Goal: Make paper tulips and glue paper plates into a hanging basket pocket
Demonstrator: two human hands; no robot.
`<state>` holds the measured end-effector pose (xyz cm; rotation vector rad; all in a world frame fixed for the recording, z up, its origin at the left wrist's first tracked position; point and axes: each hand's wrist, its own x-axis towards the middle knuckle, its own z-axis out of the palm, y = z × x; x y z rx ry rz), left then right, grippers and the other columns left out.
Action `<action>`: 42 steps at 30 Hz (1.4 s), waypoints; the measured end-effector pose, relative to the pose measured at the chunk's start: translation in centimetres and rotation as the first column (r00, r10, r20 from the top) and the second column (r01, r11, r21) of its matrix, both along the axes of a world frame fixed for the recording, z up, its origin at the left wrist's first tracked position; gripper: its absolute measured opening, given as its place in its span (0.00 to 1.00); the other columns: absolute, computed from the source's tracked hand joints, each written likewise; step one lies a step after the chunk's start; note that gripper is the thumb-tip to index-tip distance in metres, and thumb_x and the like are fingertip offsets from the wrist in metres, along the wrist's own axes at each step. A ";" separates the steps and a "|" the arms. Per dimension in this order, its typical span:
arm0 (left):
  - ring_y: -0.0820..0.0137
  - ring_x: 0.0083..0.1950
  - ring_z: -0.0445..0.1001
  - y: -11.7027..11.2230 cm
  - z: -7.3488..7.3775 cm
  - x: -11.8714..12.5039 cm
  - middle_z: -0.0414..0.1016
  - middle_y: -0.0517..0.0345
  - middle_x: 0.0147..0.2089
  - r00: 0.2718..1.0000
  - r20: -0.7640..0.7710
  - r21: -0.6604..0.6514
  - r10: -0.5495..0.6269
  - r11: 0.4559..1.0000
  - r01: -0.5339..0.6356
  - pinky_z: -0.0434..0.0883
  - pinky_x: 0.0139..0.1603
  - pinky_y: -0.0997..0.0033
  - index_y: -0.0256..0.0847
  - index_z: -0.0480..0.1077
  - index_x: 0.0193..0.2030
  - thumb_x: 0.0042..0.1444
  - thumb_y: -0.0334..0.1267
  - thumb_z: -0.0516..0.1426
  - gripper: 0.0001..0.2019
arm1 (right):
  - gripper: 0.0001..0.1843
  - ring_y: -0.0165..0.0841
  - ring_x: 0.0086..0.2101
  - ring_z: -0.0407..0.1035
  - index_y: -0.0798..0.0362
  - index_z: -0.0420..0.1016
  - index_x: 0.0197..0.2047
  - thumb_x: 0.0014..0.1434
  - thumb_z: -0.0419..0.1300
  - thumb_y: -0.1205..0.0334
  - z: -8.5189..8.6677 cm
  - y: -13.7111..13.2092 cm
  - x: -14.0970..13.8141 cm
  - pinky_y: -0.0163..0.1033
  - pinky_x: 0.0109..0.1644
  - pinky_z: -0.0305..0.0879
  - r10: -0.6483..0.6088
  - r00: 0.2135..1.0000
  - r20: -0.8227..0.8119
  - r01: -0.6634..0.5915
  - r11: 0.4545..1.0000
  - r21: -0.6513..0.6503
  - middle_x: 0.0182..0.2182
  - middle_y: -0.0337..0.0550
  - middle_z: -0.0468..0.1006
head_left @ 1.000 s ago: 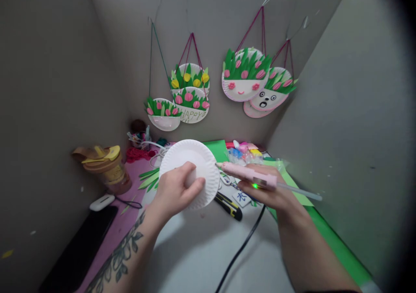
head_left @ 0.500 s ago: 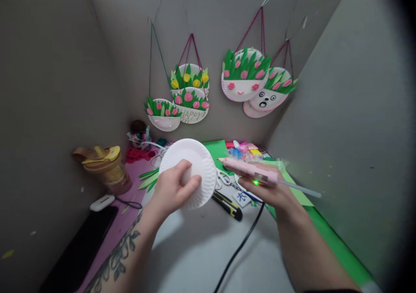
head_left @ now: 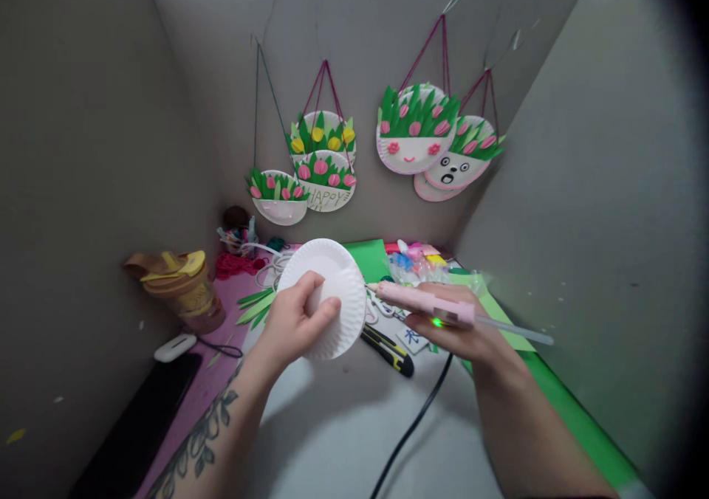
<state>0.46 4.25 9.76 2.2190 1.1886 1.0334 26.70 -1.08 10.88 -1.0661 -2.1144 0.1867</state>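
My left hand [head_left: 299, 322] grips a white paper plate [head_left: 348, 292] with a fluted rim, thumb across its front and the other fingers hidden behind. A half-plate piece seems to lie over the plate's lower part. In my right hand [head_left: 454, 329] is a pink hot glue gun [head_left: 426, 303] with a green light on and a clear glue stick out of its back end. Its nozzle points left, at or very close to the plate's right rim; whether they touch I cannot tell. A black cord [head_left: 413, 429] runs down from the glue gun.
A yellow-black utility knife [head_left: 388, 351] lies below the plate. Green paper leaves [head_left: 255, 307] are to the left, with a lidded cup [head_left: 185, 292], an earbud case [head_left: 175, 348] and a black phone-like slab [head_left: 138, 425]. Decorated plate baskets [head_left: 418, 145] hang on the back wall.
The glue gun's nozzle has dropped slightly and come to the plate's right rim. The plate has turned a little and shifted slightly right in my left hand.
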 end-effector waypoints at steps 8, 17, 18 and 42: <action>0.74 0.25 0.61 -0.1 0.1 -0.1 0.61 0.66 0.24 1.000 -0.003 0.002 0.014 1.000 -0.014 0.57 0.27 0.74 0.40 0.64 0.34 0.56 0.48 0.53 0.12 | 0.14 0.31 0.27 0.71 0.50 0.78 0.48 0.60 0.58 0.60 0.3 0.0 -0.2 0.35 0.31 0.65 0.009 1.000 0.001 -0.009 1.000 0.021 0.27 0.39 0.78; 0.74 0.25 0.62 0.0 0.0 -0.1 0.62 0.66 0.24 0.999 -0.037 0.015 0.035 0.999 -0.034 0.57 0.27 0.74 0.40 0.65 0.35 0.57 0.49 0.52 0.13 | 0.13 0.30 0.27 0.70 0.51 0.78 0.47 0.61 0.58 0.60 0.0 0.1 0.0 0.35 0.30 0.65 -0.001 1.000 0.024 0.001 1.000 0.028 0.26 0.39 0.77; 0.74 0.25 0.62 0.0 0.0 -0.1 0.62 0.67 0.24 0.998 -0.041 0.017 0.036 0.999 -0.036 0.57 0.27 0.74 0.40 0.64 0.35 0.57 0.49 0.52 0.13 | 0.13 0.30 0.27 0.70 0.51 0.78 0.46 0.61 0.58 0.60 0.0 0.1 0.0 0.35 0.30 0.65 -0.001 1.000 0.029 0.000 1.000 0.025 0.26 0.39 0.76; 0.74 0.25 0.63 0.0 0.0 0.0 0.62 0.66 0.24 0.998 -0.047 -0.003 0.031 1.000 -0.031 0.58 0.28 0.74 0.41 0.64 0.35 0.56 0.50 0.52 0.13 | 0.14 0.31 0.26 0.72 0.50 0.77 0.49 0.60 0.58 0.61 0.4 0.0 -0.3 0.35 0.29 0.66 0.019 0.999 0.046 -0.021 0.999 0.047 0.26 0.39 0.77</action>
